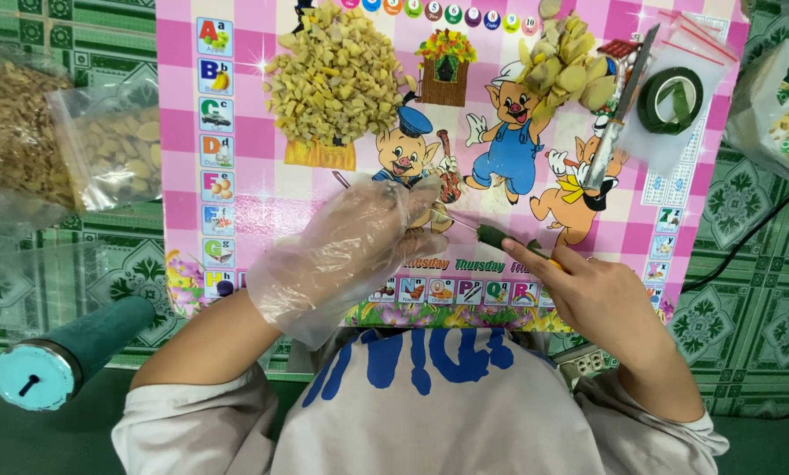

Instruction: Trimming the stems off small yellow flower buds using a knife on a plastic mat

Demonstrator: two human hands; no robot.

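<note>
The left hand (pixel 359 246), inside a loose clear plastic glove, hovered over the lower middle of a pink checked alphabet board (pixel 262 189), its fingers curled together around the near end of a thin wire stem (pixel 465 223); what exactly sat under the fingertips could not be told. The bare right hand (pixel 601 295) pinched the other end of that stem, thumb and forefinger closed on a dark green wrapped section (pixel 504 239) just above the board's row of weekday labels. The stem ran slantwise between the two hands, low over a cartoon pig in a sailor cap. Along the board's left edge stood a column of small square letter tiles, each with a coloured picture, and a row of round coloured number badges lined the top. A heap of small tan chopped pieces (pixel 334 77) lay on the upper middle of the board, and a smaller pile of larger pale yellow pieces (pixel 566 60) lay to its right. Beside that pile rested a knife (pixel 621 110), tilted, and a roll of dark green tape (pixel 671 99) on a clear bag. Off the board at the left lay a clear zip bag of tan slices (pixel 113 149); at the right, a plastic bag with green-printed contents (pixel 786 110). A teal cylinder (pixel 64 352) lay at the lower left on the green patterned floor tiles (pixel 755 255).
</note>
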